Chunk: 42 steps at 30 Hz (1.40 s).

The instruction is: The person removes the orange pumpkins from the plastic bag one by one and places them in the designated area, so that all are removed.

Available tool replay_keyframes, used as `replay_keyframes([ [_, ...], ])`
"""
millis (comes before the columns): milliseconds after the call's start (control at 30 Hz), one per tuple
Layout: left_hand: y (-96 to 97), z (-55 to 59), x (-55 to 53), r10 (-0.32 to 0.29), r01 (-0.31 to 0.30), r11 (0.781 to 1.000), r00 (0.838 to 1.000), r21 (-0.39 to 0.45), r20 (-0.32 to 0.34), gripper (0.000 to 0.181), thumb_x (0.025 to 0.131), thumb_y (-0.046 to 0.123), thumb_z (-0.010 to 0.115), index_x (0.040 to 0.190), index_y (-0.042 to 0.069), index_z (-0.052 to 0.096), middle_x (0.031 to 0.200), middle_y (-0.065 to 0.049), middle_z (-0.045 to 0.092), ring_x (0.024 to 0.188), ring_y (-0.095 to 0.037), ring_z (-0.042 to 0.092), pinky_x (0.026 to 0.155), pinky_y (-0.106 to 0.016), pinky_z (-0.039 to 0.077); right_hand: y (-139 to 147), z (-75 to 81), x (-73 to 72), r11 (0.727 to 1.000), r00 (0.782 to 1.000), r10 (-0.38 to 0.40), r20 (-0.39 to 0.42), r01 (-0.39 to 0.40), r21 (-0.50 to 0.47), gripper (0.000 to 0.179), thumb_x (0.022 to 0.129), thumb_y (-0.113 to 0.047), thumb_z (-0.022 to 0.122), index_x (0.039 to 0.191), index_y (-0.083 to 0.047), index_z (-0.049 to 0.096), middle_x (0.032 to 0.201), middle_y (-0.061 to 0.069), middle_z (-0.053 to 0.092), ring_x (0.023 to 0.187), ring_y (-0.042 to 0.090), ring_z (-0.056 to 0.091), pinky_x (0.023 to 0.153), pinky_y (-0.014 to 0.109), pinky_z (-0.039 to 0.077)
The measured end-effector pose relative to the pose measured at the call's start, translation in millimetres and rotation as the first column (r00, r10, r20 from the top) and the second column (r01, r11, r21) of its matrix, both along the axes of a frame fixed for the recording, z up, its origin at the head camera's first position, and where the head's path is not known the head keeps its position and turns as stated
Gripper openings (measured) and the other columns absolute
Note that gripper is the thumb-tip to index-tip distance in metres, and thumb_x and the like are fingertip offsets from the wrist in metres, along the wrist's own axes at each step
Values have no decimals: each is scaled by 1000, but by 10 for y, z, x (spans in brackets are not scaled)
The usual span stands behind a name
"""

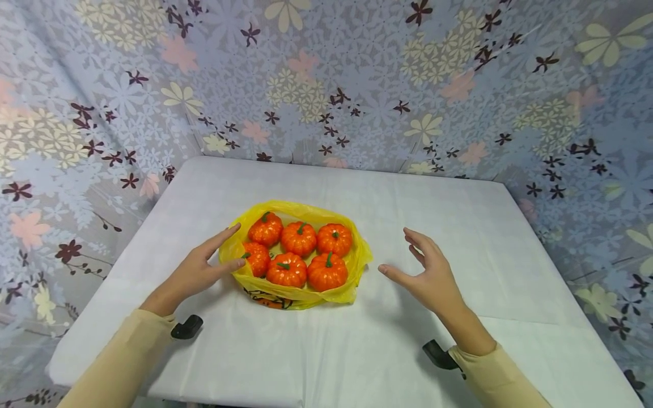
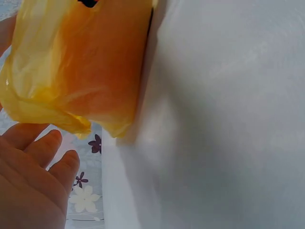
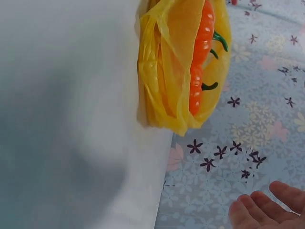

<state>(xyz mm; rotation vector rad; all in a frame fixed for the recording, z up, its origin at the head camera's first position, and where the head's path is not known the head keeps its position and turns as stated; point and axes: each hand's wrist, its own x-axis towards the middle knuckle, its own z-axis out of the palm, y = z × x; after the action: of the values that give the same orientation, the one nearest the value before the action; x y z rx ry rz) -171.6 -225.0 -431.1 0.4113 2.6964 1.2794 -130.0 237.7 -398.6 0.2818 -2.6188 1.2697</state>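
Observation:
A yellow plastic bag [image 1: 364, 255], its mouth spread wide, lies on the white table. Inside it are several small orange pumpkins [image 1: 288, 270] with green stems. My left hand [image 1: 196, 272] is at the bag's left rim, fingers extended and thumb apart, the fingertips overlapping the rim in the head view. In the left wrist view, relaxed fingers [image 2: 64, 169] show just beside the yellow plastic. To the right of the bag, my right hand [image 1: 428, 277] hovers apart from it with the thumb spread from loosely bent fingers, holding nothing. The right wrist view shows those fingertips [image 3: 257, 205] well away from the bag.
The white-covered table [image 1: 510, 266] extends around the bag on every side. Floral-patterned cloth [image 1: 357, 73] stands behind the table and along both sides. A black wrist device [image 1: 187, 327] sits under the left sleeve, and another [image 1: 439, 355] by the right sleeve.

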Motion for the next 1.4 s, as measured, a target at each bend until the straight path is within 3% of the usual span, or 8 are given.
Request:
replay_keyframes([
  [367, 38, -23, 14, 17, -17, 1000, 1000, -25, 12, 89, 89, 51, 73, 161, 30, 27, 164, -14, 25, 148, -43, 22, 112, -71, 21, -196, -39, -70, 994, 997, 79, -5, -79, -70, 86, 79, -30, 89, 149, -6, 46, 150, 10, 46, 136, 29, 45, 111, 41, 40],
  [533, 32, -48, 30, 27, -26, 999, 999, -26, 19, 93, 86, 54, 76, 161, 31, 26, 164, -13, 26, 148, -42, 23, 113, -69, 22, -283, -65, -83, 989, 994, 111, 3, -111, -93, 86, 78, -29, 90, 148, -6, 47, 149, 7, 47, 137, 26, 46, 111, 38, 41],
  [967, 28, -38, 27, 16, -16, 999, 1000, -43, 7, 96, 85, 54, 76, 162, 31, 24, 163, -13, 26, 147, -42, 24, 113, -69, 21, -467, -156, -127, 982, 986, 163, 32, -159, -104, 86, 76, -30, 91, 147, -7, 48, 150, 6, 47, 138, 26, 43, 112, 41, 40],
  [1400, 31, -37, 35, 15, -15, 999, 1000, -29, 4, 96, 85, 52, 78, 162, 30, 25, 164, -11, 26, 148, -41, 23, 114, -68, 21, -685, -213, -165, 969, 973, 219, 71, -209, -130, 83, 77, -32, 91, 143, -1, 51, 144, 15, 51, 132, 30, 49, 109, 45, 43],
])
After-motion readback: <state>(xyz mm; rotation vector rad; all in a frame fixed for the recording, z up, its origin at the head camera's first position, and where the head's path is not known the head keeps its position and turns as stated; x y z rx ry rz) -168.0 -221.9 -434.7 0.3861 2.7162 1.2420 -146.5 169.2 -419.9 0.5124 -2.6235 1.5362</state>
